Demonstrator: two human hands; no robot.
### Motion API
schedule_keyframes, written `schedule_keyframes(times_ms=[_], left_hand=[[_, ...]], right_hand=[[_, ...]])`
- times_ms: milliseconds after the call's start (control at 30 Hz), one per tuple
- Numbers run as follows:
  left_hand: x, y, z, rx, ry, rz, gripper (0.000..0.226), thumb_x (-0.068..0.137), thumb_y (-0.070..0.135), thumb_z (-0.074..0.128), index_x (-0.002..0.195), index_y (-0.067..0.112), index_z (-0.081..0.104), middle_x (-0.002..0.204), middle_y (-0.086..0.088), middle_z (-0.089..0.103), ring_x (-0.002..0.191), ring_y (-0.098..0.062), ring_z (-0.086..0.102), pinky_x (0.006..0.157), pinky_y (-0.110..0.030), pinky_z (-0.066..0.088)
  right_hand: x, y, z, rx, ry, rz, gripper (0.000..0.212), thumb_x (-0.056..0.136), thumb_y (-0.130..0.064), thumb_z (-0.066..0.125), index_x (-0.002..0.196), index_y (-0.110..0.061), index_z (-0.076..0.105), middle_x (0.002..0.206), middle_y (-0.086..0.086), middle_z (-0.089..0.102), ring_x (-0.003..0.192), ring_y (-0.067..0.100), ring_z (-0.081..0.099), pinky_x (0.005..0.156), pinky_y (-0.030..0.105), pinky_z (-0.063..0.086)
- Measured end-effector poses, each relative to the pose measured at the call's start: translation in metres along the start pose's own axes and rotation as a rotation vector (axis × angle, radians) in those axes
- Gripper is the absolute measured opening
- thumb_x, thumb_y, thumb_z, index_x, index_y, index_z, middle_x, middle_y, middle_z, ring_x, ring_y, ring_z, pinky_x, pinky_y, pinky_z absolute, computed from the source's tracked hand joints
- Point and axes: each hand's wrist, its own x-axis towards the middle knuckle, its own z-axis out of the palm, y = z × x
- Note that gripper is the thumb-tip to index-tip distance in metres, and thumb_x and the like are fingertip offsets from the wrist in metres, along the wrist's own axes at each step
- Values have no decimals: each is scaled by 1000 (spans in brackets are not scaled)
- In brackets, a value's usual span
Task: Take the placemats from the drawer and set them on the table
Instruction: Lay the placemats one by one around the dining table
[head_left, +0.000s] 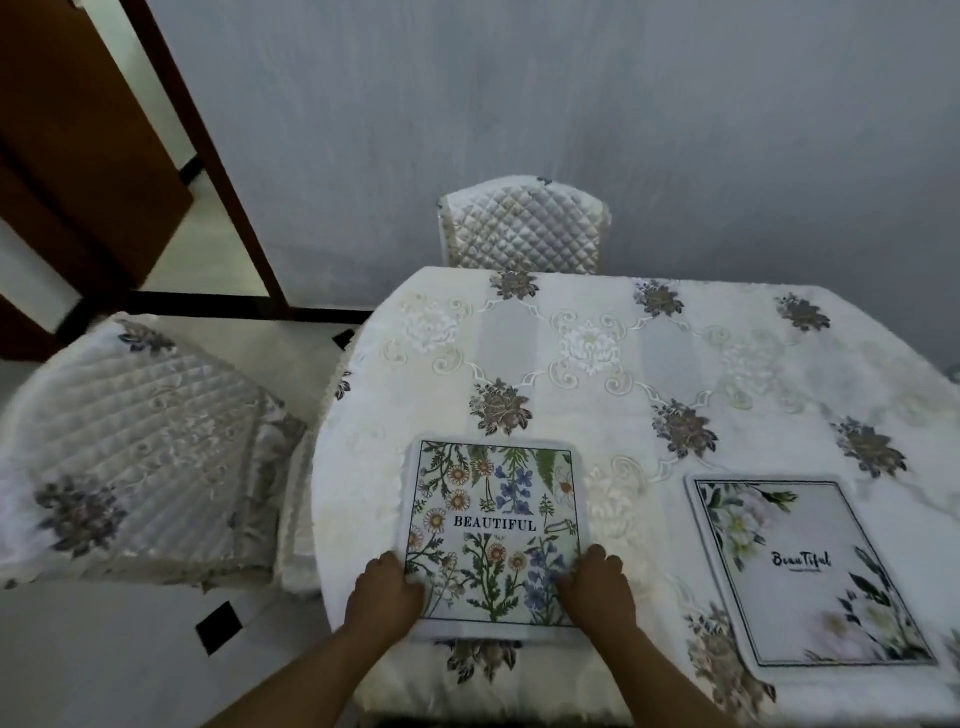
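Two placemats are laid flat on the table (597, 338), which is covered by a pale embroidered cloth. One, the wildflower placemat (493, 535) printed with the word BEAUTIFUL, is placed near the table's front left edge. Its lower left edge is gripped by the left hand (383, 592), and its lower right edge by the right hand (597, 587); the fingers of both are curled over the mat's printed face. Well apart to the right, the white-blossom placemat (810, 571) is seen lying slightly turned, untouched by either hand. A quilted chair (524, 226) is set at the far side of the table, and a second covered chair (140, 441) stands to its left.
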Motion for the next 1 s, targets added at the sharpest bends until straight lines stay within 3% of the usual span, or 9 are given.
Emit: schedule_keyframes(times_ms=[133,267,367,467,600,767,833,1000], left_hand=[[8,-1,-11,-79,-10,21,22,88,29,57,96,13,45,99,-9,55,92,-26,57,67,-29,39],[16,-3,-27,-138,-58,56,14,92,24,53,88,12,49,92,-8,61,80,-22,57,59,-28,40],[16,2,-41,-146,-65,167,13,93,23,51,83,14,49,85,-4,60,76,-19,57,51,-24,37],[15,13,-58,-153,-9,328,15,93,22,51,80,16,48,78,-2,59,72,-19,58,55,-29,41],[2,36,-71,-146,14,489,21,92,26,53,75,14,50,69,-7,59,64,-19,57,58,-35,47],[-42,79,-64,-182,13,671,21,91,25,54,74,12,51,67,-9,58,62,-22,56,53,-32,40],[-64,98,-57,-185,1,746,23,90,23,53,70,14,47,62,-8,51,57,-19,47,52,-32,33],[-135,150,-21,-168,-44,897,24,90,26,52,70,20,40,61,-2,44,55,-15,38,52,-32,30]], right_hand=[[-3,-3,7,157,132,117,31,88,-24,62,103,0,48,101,21,58,88,36,61,65,33,42],[-15,-12,8,191,222,132,15,95,-19,51,88,-6,48,85,16,63,70,26,56,59,32,42],[-31,-21,4,188,275,102,19,97,-22,48,82,-11,47,68,-1,50,64,21,50,56,31,38],[-49,-25,-7,166,341,70,20,98,-27,46,83,-14,45,67,-6,43,64,20,49,53,31,33],[-77,-11,-30,196,452,118,22,98,-29,46,81,-14,44,66,-5,43,62,23,50,50,31,32],[-123,26,-62,200,601,185,23,99,-31,45,82,-16,44,68,-1,47,63,24,46,54,32,31],[-143,48,-74,212,661,205,22,98,-31,46,82,-16,44,71,1,49,64,26,48,55,32,32],[-204,129,-101,305,758,301,22,98,-27,47,80,-14,45,63,0,45,58,24,47,47,28,24]])
